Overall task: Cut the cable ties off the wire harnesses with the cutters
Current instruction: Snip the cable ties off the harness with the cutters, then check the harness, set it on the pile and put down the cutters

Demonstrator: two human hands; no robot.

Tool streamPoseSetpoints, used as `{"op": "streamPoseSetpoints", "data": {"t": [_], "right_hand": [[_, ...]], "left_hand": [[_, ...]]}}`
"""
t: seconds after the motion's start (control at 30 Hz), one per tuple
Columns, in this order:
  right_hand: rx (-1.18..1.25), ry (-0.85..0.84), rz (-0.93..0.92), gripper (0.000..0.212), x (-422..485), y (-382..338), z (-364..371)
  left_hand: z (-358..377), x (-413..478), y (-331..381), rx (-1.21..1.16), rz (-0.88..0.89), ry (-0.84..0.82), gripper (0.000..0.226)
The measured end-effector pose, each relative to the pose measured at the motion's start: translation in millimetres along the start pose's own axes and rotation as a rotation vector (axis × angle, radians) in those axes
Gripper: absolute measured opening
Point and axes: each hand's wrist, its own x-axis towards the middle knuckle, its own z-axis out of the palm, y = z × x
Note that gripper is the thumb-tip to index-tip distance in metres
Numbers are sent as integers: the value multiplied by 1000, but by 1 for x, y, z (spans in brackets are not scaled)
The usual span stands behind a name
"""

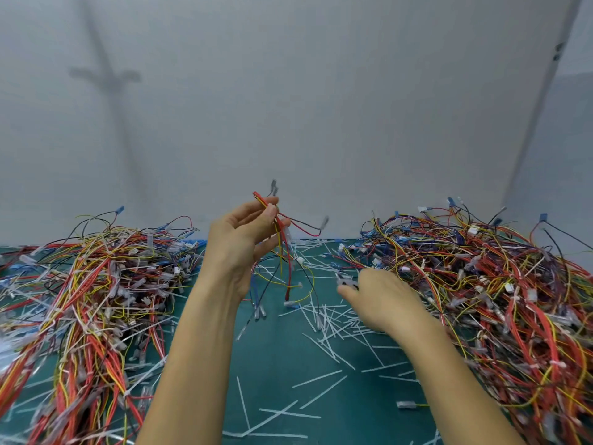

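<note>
**Harness raised in left hand; right hand low at the heap**

The left hand point(244, 239) is raised, its grip pinching one wire harness point(289, 274) between thumb and fingers, strands dangling over the green tabletop point(276, 358). The right hand point(382, 300) hangs low beside the right pile point(481, 284) (its grip is blurred and cannot be told). Cut ties point(330, 319) litter the centre.

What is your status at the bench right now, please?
Left hand holds one wire harness raised. Right hand low beside right pile, grip blurred. Cut ties litter mat.
</note>
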Motion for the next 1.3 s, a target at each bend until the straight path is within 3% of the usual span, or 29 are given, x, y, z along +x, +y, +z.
{"op": "streamPoseSetpoints", "data": {"t": [0.17,0.43,0.7,0.8,0.9,1.0,1.07,1.2,1.3], "right_hand": [[-154,-122,91,56,6,5,33],[-256,-26,5,56,8,-4,62],[-281,-9,-14,63,9,-2,65],[-55,69,-20,53,11,-2,53],[530,163,-7,34,14,-8,33],[1310,30,71,42,13,-14,11],[1628,-128,57,53,10,-12,0],[1729,-278,50,66,8,-9,-10],[1745,-255,62,51,8,-9,-13]], "left_hand": [[-6,1,3,50,20,-15,20],[-7,-2,2,250,96,-55,35],[-9,-1,0,409,166,-87,35],[-10,-1,1,435,206,-113,37],[-10,-1,3,436,258,-185,40],[-10,-3,6,441,294,-322,44],[-10,-7,6,492,273,-452,47],[-9,-10,7,685,59,-811,45],[-6,-8,2,928,-50,-963,41]]}}
